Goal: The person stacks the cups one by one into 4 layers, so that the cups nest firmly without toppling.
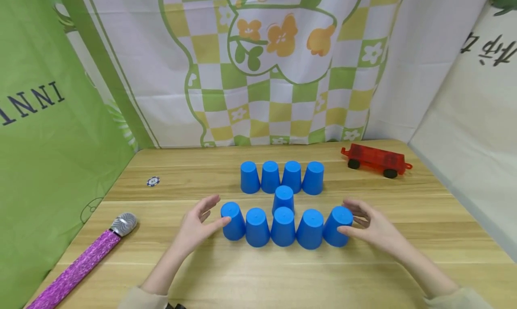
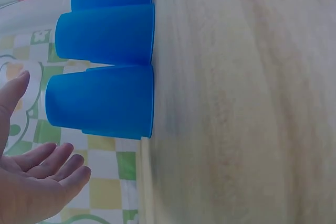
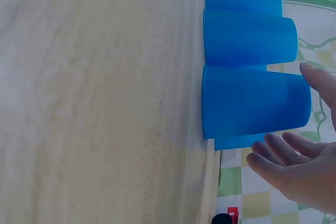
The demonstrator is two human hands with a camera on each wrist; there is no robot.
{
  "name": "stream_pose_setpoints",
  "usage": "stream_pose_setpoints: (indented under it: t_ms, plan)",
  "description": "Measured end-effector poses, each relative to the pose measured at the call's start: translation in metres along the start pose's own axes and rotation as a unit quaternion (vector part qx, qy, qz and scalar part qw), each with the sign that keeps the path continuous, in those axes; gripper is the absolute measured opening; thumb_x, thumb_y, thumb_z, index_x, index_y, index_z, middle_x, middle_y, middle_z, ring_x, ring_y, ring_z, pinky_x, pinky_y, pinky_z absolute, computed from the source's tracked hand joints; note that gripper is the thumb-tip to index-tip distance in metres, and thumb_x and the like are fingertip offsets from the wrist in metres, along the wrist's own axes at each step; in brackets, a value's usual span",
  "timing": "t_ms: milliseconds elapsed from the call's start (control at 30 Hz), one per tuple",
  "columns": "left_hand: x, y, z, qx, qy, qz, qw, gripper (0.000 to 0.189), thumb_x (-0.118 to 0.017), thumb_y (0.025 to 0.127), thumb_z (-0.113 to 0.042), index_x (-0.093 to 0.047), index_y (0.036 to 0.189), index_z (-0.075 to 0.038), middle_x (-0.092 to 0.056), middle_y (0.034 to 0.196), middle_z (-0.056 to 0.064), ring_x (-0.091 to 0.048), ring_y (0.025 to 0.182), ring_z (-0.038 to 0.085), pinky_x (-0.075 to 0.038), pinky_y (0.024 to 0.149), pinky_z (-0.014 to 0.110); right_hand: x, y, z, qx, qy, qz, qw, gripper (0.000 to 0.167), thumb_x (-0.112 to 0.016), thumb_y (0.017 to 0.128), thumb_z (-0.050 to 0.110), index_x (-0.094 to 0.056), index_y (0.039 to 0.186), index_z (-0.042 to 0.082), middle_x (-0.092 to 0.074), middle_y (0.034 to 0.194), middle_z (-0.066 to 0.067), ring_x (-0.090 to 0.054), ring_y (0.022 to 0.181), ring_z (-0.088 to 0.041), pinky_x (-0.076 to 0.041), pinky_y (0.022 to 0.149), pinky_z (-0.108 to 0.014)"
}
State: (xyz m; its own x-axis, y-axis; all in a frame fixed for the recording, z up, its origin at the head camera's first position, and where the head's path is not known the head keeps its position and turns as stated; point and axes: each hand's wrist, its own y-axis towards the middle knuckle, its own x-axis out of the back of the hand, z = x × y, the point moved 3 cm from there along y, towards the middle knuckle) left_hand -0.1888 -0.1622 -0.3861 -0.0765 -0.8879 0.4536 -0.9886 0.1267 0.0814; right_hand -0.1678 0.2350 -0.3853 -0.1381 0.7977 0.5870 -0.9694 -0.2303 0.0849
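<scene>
Several blue cups stand upside down in a front row, side by side on the wooden table. At its left end is one cup (image 1: pixel 233 226), and my left hand (image 1: pixel 198 226) is beside it, thumb and fingers spread. The left wrist view shows a gap between those fingers and the cup (image 2: pixel 100 100). My right hand (image 1: pixel 373 223) flanks the right-end cup (image 1: pixel 337 228), thumb overlapping its front side and fingers behind. In the right wrist view its fingertips are right at that cup (image 3: pixel 252 100). A single cup (image 1: pixel 284 197) stands behind the row's middle.
Farther back, several more blue cups (image 1: pixel 270 178) form another row. A red toy wagon (image 1: pixel 375 159) stands at the back right. On the left lie a microphone (image 1: pixel 81 266) with a glittery purple handle and a small round chip (image 1: pixel 153 181). Patterned cloth (image 1: pixel 270 116) hangs behind the table.
</scene>
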Motion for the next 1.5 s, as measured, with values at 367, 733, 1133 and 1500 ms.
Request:
stream_pose_setpoints:
  t_ms: [367, 733, 1133, 1500]
  plan:
    - [-0.012, 0.004, 0.01, 0.002, -0.009, 0.01, 0.9999, 0.069, -0.079, 0.076, -0.026, -0.048, 0.134, -0.005, -0.052, 0.137, 0.015, -0.046, 0.129, 0.032, -0.04, 0.106, 0.046, -0.004, 0.001, -0.001, -0.007, 0.001, -0.004, 1.0, 0.062, -0.072, 0.084, 0.022, -0.045, 0.132, -0.005, -0.052, 0.129, -0.027, -0.055, 0.115, -0.044, -0.052, 0.09, -0.045]
    - [-0.016, 0.007, 0.008, 0.005, -0.026, 0.014, 0.9995, 0.059, -0.079, 0.076, -0.019, -0.054, 0.127, -0.003, -0.059, 0.126, 0.016, -0.055, 0.12, 0.033, -0.044, 0.102, 0.046, -0.008, 0.006, -0.002, -0.003, 0.003, -0.006, 1.0, 0.055, -0.074, 0.082, 0.018, -0.049, 0.125, -0.006, -0.057, 0.122, -0.026, -0.058, 0.111, -0.041, -0.053, 0.089, -0.046]
    - [-0.017, 0.01, 0.01, 0.013, -0.032, 0.013, 0.9993, 0.053, -0.078, 0.077, -0.015, -0.057, 0.123, -0.003, -0.061, 0.121, 0.016, -0.058, 0.115, 0.033, -0.048, 0.098, 0.045, -0.008, 0.007, -0.003, -0.003, 0.006, -0.003, 1.0, 0.054, -0.075, 0.08, 0.017, -0.05, 0.122, -0.007, -0.058, 0.119, -0.025, -0.059, 0.11, -0.042, -0.054, 0.087, -0.044]
    - [-0.008, 0.008, 0.007, 0.011, -0.038, 0.001, 0.9992, 0.049, -0.076, 0.079, -0.017, -0.057, 0.122, -0.004, -0.06, 0.121, 0.016, -0.058, 0.114, 0.032, -0.049, 0.097, 0.046, -0.002, 0.009, -0.005, -0.011, -0.007, -0.008, 0.9999, 0.054, -0.072, 0.083, 0.02, -0.049, 0.124, -0.006, -0.059, 0.119, -0.024, -0.058, 0.111, -0.041, -0.053, 0.089, -0.045]
